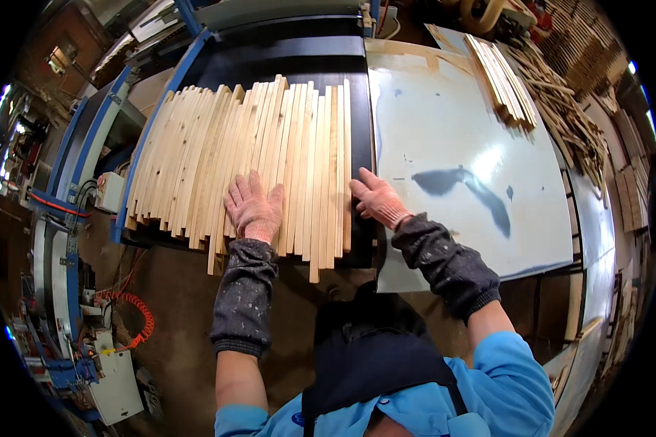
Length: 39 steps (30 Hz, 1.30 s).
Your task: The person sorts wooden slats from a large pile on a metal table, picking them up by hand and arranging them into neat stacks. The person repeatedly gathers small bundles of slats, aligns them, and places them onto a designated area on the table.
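Observation:
A row of pale wooden strips lies side by side on a black conveyor belt, their near ends uneven. My left hand, in a pinkish work glove, rests flat on top of the strips near their close ends, fingers spread. At the row's right edge is my right hand, gloved the same way, its fingers pointing left toward the outermost strip. Whether those fingertips touch the strip cannot be made out. Nothing shows in the grasp of either hand. Dark speckled sleeve covers reach over both forearms.
A pale metal-topped table adjoins the belt on the right, bearing a bundle of strips at its far side. Beyond lies a heap of thin wood offcuts. Blue machine framing and a coiled orange hose stand left.

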Motion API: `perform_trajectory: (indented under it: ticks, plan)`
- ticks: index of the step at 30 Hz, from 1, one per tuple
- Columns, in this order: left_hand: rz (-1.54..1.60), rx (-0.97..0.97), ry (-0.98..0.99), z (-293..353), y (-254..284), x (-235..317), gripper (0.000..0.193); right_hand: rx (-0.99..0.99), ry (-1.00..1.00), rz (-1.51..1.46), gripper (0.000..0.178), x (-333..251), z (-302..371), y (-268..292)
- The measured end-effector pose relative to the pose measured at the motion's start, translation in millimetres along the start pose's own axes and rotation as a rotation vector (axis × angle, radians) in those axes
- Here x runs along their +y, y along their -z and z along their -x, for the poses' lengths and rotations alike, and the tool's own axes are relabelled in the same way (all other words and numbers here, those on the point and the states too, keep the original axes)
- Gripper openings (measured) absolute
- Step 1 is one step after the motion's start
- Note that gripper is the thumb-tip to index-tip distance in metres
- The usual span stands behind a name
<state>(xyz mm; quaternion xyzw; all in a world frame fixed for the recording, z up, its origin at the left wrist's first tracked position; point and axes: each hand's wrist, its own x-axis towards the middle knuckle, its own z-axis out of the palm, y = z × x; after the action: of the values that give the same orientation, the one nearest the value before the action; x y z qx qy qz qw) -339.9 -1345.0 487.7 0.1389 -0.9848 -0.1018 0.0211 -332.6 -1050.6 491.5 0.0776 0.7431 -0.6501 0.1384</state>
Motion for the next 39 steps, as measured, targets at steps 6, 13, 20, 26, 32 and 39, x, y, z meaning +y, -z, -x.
perform_trajectory:
  ticks: [6, 13, 20, 26, 32, 39]
  plan:
    - [0.957, 0.105, -0.087, 12, 9, -38, 0.064, -0.141, -0.152, -0.435, 0.054, 57, 141, 57]
    - [1.487, -0.89, -0.581, 149, 43, 22, 0.042, -0.02, -0.508, -0.44, 0.058, 197, 299, 105]
    - [0.985, -1.485, -0.852, 299, -53, 181, 0.038, 0.544, -0.72, -0.83, 0.017, 547, 460, 159]
    - [0.827, -1.623, -0.593, 377, -91, 255, 0.045, 0.415, -0.366, 0.162, 0.015, 621, 573, 133]
    - [0.642, -1.786, -0.607, 485, -138, 355, 0.044, 0.902, -0.763, -0.134, 0.026, 606, 636, 135]
    - [0.389, -1.98, -0.634, 578, -163, 464, 0.046, 1.156, -0.932, -0.477, 0.043, 596, 669, 204]
